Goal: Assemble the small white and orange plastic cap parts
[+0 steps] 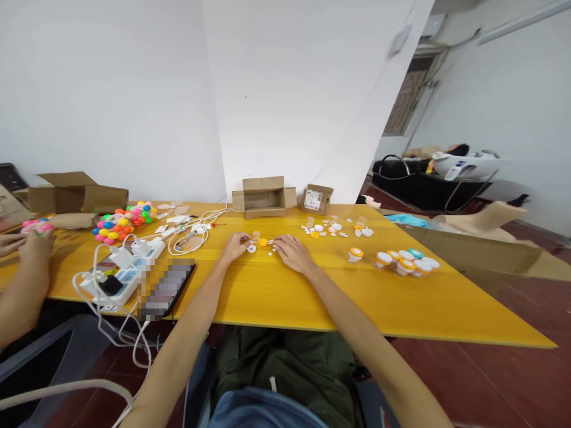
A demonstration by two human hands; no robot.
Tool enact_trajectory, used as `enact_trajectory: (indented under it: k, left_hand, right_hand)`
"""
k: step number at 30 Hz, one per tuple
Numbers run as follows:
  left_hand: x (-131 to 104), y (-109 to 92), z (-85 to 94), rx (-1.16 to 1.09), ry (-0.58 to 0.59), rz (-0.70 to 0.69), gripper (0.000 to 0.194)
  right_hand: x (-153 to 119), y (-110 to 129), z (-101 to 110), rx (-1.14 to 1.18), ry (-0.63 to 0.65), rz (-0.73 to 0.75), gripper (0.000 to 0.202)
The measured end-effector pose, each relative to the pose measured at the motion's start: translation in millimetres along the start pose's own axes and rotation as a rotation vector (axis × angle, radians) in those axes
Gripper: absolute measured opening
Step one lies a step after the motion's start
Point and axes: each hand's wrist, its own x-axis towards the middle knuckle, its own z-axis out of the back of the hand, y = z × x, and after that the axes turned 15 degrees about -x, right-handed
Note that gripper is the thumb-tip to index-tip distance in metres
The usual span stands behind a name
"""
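Note:
My left hand (pixel 235 245) is over the yellow table, its fingers curled together; what they hold, if anything, is too small to make out. Close to its fingertips lies a white disc (pixel 252 248), with a clear plastic cup (pixel 256 236) just behind. A yellow round part (pixel 263 242) sits between my two hands. My right hand (pixel 292 252) rests low on the table with fingers stretched toward the left. Small white pieces (pixel 270 254) lie by its fingertips.
Loose white and yellow parts (pixel 314 234) are spread behind my right hand. Several capped clear cups (pixel 405 266) stand at right. Cardboard boxes (pixel 264 205) line the back. At left are a phone (pixel 178 285), a power strip (pixel 129 273), colourful balls (pixel 113 227) and another person's hand (pixel 35 246).

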Motion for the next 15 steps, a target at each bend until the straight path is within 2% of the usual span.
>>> enact_trajectory:
  k: [6,9,13,15]
  left_hand:
    - [0.6,-0.2,-0.6,0.078,-0.002,-0.018,0.013]
    - [2.6,-0.3,-1.4,0.09,-0.039,-0.026,0.015]
    - [1.9,-8.0,-4.0,0.124,-0.146,-0.124,0.014]
    - [-1.3,-15.7,-7.2,0.136,-0.114,-0.188,0.013]
  right_hand:
    - [0.5,-0.4,-1.9,-0.009,-0.007,-0.004,0.031]
    - [0.9,-0.8,-2.8,-0.009,-0.006,-0.009,0.031]
    - [1.6,-0.7,-1.0,-0.005,-0.005,-0.024,0.031]
    - [1.8,-0.3,0.4,-0.004,0.004,-0.04,0.03]
